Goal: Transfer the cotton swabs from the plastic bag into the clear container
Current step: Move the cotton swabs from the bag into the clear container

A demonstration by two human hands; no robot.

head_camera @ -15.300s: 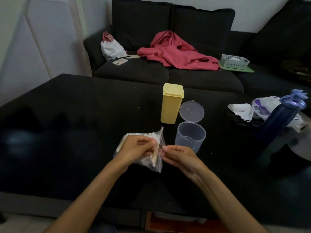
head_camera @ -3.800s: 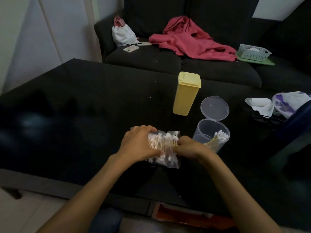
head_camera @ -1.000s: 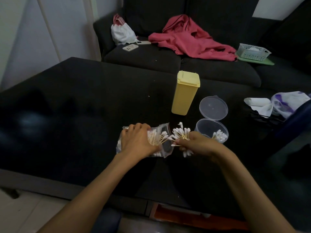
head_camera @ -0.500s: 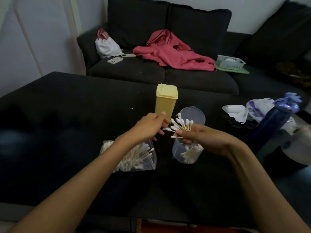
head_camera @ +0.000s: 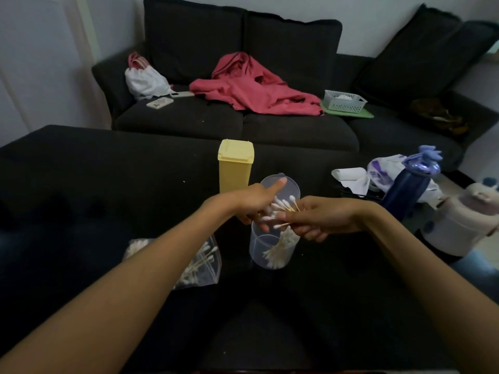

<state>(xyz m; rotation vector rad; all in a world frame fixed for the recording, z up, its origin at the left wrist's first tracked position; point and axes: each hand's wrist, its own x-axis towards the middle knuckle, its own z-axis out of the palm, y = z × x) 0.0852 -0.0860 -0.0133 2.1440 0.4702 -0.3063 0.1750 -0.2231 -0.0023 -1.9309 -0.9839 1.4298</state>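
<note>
Nearest you, the plastic bag lies flat on the black table, partly under your left forearm, with a fair number of cotton swabs inside. A second ago your left hand was pinning that bag down; now nothing holds it, so this batch is out and more pulls remain.

Just past it, right of the bag, the clear container stands upright, lid open behind, with a loose clump of swabs leaning in its bottom.

Directly over its mouth your two hands meet. Your right hand has fingers curled round a bundle of swabs, gripping at the stick ends, cotton tips fanned out to the left. The bundle lies roughly level, not yet pointing down into the container.

Your left hand has come up from the bag to the tip end, thumb stuck out, fingers curled at the tips; whether it pinches them or only steadies them, can't tell.

Judgement: bundle is being squared up for the drop. Stray tips could catch the rim.

Further back, the yellow box stands touching nothing.
</note>
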